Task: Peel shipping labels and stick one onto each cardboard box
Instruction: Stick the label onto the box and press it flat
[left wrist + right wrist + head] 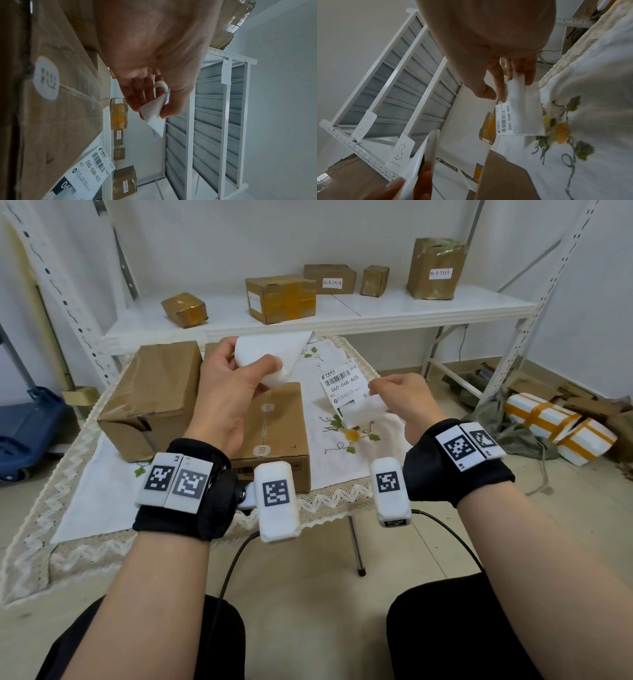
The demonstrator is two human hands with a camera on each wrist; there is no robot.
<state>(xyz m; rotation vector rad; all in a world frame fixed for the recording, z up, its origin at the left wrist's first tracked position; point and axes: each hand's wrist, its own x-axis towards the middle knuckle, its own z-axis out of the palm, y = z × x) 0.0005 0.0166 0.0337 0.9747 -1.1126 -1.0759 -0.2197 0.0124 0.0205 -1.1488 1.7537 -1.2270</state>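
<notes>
My left hand (239,378) pinches a curled white backing sheet (274,352) between thumb and fingers, above the near cardboard box (274,426); the sheet (154,113) also shows in the left wrist view. My right hand (394,392) pinches the edge of a peeled shipping label (346,386) printed with a barcode and "060-06B-A05", held in the air over the embroidered cloth (342,453). The label (510,119) hangs from the fingertips (518,75) in the right wrist view. A bigger taped box (154,392) stands at the left of the table.
A white metal shelf (411,313) behind the table carries several taped boxes, some with small handwritten tags. A blue cart (27,433) stands at the left. Foam parcels (561,429) and cardboard scraps lie on the floor at the right. My knees are below the table's edge.
</notes>
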